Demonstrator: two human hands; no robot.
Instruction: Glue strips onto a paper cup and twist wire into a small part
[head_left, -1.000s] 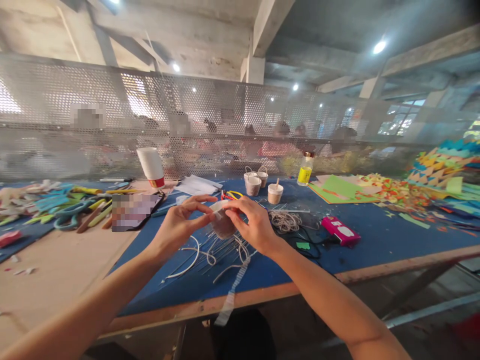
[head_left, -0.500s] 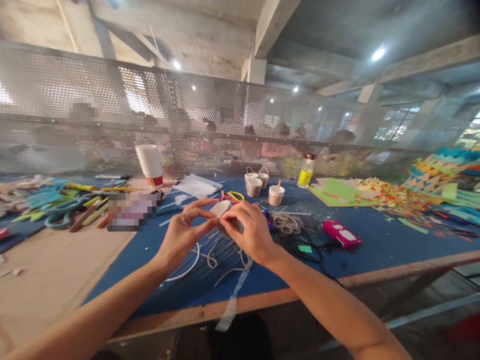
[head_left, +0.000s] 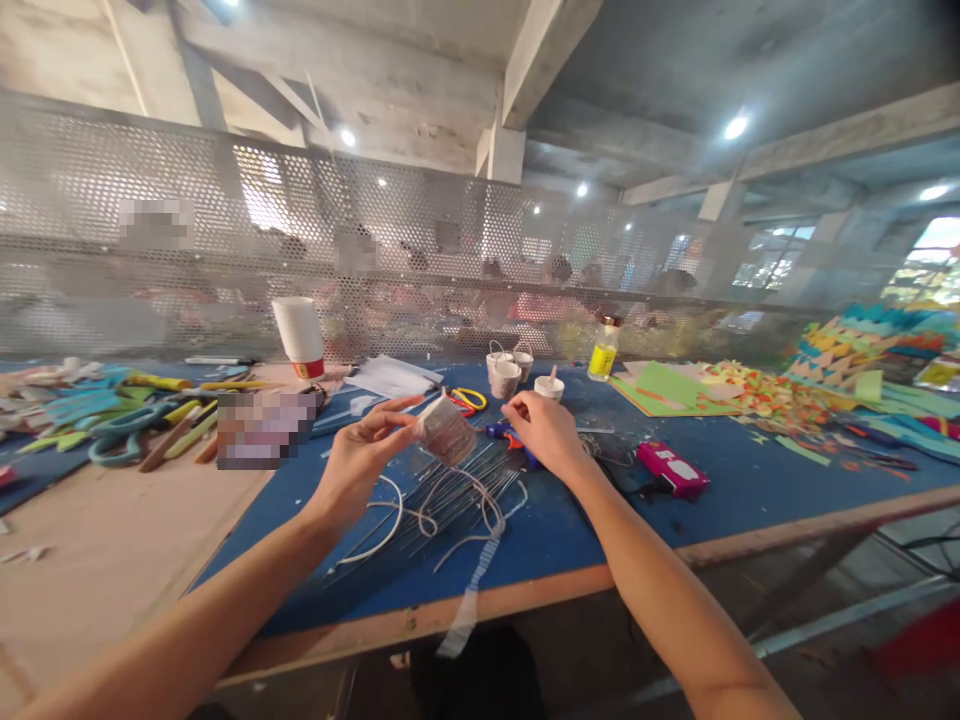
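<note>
My left hand [head_left: 367,450] pinches a small greyish-white cup [head_left: 448,434] by its rim, tilted over the blue mat. The cup's side looks wrapped or rough. My right hand [head_left: 546,430] is apart from it, thumb and fingers pressed together; whatever lies between them is too small to make out. Just behind that hand stands a small cup with a stick [head_left: 550,387]. A blue glue gun [head_left: 495,430] lies partly hidden by the right hand. Below the held cup are thin wires [head_left: 442,505], loose cord [head_left: 499,515] and a white strip [head_left: 472,600].
Little handled buckets [head_left: 504,378] stand at the back, near red-and-yellow pliers [head_left: 471,400] and a bottle [head_left: 604,350]. Stacked paper cups [head_left: 298,335] are left of them. A pink box [head_left: 673,470] with a cable lies right; scissors [head_left: 131,430] lie left. A perforated screen [head_left: 435,230] rises behind.
My right hand has let go of the small cup and moved right, towards the cup with the stick. My left hand keeps the small cup, now turned with its side showing.
</note>
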